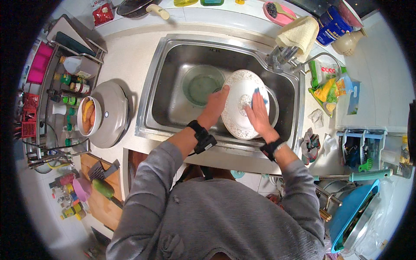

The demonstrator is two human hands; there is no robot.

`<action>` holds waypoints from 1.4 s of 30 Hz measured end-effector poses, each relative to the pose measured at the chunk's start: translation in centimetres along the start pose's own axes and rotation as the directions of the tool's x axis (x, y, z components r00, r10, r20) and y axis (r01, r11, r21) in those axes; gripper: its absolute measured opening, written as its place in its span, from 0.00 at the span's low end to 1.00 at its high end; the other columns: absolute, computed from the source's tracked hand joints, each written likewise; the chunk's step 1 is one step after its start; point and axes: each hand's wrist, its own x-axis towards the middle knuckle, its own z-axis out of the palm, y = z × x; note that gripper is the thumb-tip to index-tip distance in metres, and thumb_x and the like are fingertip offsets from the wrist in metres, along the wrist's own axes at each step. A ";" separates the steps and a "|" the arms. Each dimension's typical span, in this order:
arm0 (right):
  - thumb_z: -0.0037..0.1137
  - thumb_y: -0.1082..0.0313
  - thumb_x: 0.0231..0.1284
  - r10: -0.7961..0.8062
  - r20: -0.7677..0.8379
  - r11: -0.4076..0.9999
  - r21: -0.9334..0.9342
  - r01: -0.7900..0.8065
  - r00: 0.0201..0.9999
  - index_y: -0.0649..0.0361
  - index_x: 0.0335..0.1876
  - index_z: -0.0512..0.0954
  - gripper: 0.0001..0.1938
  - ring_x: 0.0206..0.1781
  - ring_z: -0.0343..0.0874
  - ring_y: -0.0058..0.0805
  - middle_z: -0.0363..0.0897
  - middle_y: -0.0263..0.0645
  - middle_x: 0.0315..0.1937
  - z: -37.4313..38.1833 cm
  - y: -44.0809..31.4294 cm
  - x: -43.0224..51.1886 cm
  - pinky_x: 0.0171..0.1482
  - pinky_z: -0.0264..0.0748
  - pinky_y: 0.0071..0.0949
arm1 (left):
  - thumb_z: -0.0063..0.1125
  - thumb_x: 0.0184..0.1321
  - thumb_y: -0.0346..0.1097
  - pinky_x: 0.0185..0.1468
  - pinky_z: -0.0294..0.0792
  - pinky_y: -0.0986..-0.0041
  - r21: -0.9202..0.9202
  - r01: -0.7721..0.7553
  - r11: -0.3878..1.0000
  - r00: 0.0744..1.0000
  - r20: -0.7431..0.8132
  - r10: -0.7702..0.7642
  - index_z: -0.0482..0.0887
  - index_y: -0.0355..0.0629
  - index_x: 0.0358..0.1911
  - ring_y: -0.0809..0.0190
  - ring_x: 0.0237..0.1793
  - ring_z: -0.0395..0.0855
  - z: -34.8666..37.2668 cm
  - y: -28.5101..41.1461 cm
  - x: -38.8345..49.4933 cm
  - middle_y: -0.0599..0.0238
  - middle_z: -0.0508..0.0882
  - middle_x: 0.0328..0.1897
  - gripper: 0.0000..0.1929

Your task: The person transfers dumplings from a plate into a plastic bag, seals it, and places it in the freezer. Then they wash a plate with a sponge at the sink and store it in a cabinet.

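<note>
Over the stainless steel sink (175, 123), a large oval white plate (239, 122) with a floral border and central pattern is held tilted. My left hand (214, 105) grips its left rim, the thumb on the face and the fingers partly hidden. Flat on the right side of the plate lies my right hand (259, 112), pressing a blue scrubbing cloth (256, 90) that is mostly covered by the fingers. A translucent bowl (198, 79) with some liquid sits in the basin to the left. Behind the plate shows the rim of another round vessel (275, 105).
A faucet (278, 60) draped with a yellow cloth (299, 35) stands at the sink's back right. Left are a round-lidded appliance (110, 120) bearing a white bowl (80, 122) and a bottle rack (97, 58). Food packets (325, 84) and crumpled cloth (310, 146) lie right.
</note>
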 end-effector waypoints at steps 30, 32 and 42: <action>0.47 0.55 0.60 -0.474 -0.100 0.873 0.076 0.481 0.875 0.68 0.70 0.51 0.37 0.73 0.45 0.58 0.47 0.59 0.70 1.5 -3.6 -1.3 0.70 0.45 0.50 | 0.43 0.67 0.56 0.41 0.70 0.72 0.039 -0.170 0.985 0.978 -0.113 0.174 0.80 0.31 0.44 0.66 0.36 0.78 1.4 0.9 -0.1 0.61 0.83 0.40 0.28; 0.48 0.54 0.61 -0.287 -0.009 0.955 0.080 0.287 0.958 0.70 0.70 0.50 0.38 0.73 0.44 0.57 0.45 0.58 0.72 1.6 -2.7 -4.0 0.71 0.46 0.48 | 0.42 0.67 0.56 0.40 0.70 0.72 -0.035 -0.083 0.996 0.987 -0.140 0.078 0.80 0.31 0.41 0.65 0.35 0.77 1.2 1.3 -0.3 0.61 0.83 0.38 0.28; 0.46 0.54 0.63 -0.263 -0.330 0.950 0.076 0.303 0.907 0.67 0.70 0.52 0.35 0.74 0.42 0.57 0.44 0.56 0.72 0.2 0.1 6.8 0.72 0.41 0.46 | 0.42 0.69 0.53 0.41 0.67 0.76 0.068 -0.108 0.992 0.993 -0.049 0.112 0.81 0.32 0.38 0.71 0.35 0.73 2.2 1.5 -1.5 0.67 0.81 0.33 0.26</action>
